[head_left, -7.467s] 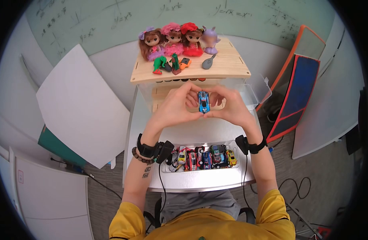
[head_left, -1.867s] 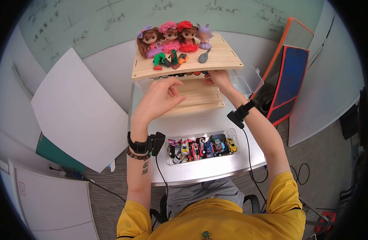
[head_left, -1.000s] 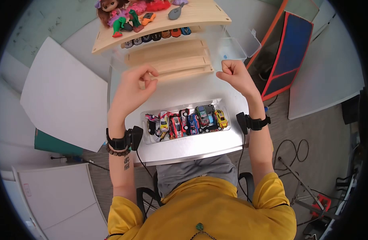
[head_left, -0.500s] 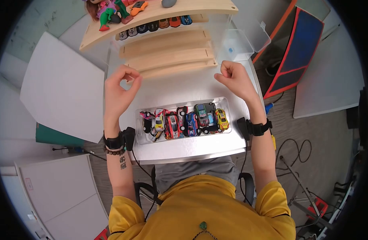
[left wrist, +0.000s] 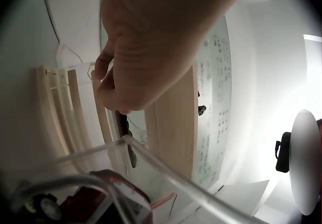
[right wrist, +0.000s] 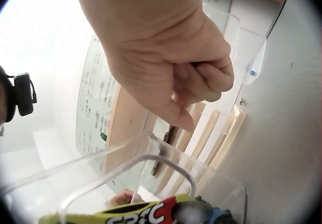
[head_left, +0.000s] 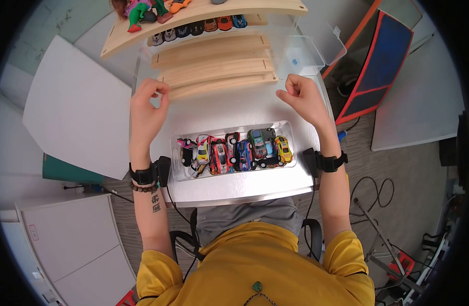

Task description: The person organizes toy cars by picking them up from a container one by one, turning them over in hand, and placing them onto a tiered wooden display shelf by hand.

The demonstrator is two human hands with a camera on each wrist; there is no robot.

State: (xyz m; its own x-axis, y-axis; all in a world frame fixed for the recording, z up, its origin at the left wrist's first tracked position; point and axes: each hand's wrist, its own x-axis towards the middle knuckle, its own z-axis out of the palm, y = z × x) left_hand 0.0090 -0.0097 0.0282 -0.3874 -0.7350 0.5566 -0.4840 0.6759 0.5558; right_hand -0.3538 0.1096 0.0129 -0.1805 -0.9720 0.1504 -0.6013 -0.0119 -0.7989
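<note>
In the head view my left hand (head_left: 149, 108) is held over the table's left side, left of a clear plastic tray (head_left: 234, 176). Its fingers are bent toward the thumb, with nothing between them. My right hand (head_left: 304, 100) hovers on the right, beyond the tray's right end, its fingers loosely curled and holding nothing. The tray holds several toy cars, among them a yellow car (head_left: 283, 149), a blue car (head_left: 244, 154) and a red car (head_left: 220, 157). In the right wrist view the yellow car (right wrist: 151, 213) shows close behind the tray's clear wall.
A stepped wooden rack (head_left: 209, 56) stands behind the tray, with a row of toy cars on its back step, the blue car (head_left: 239, 21) at the right end. Clay figures (head_left: 141, 14) sit on the wooden top board (head_left: 265, 6). An open clear box (head_left: 300, 58) stands right of the rack.
The blue car held in both hands earlier now stands at the right end of the rack's back row. Both hands have drawn back; the left has shifted left. The head view has tilted down.
</note>
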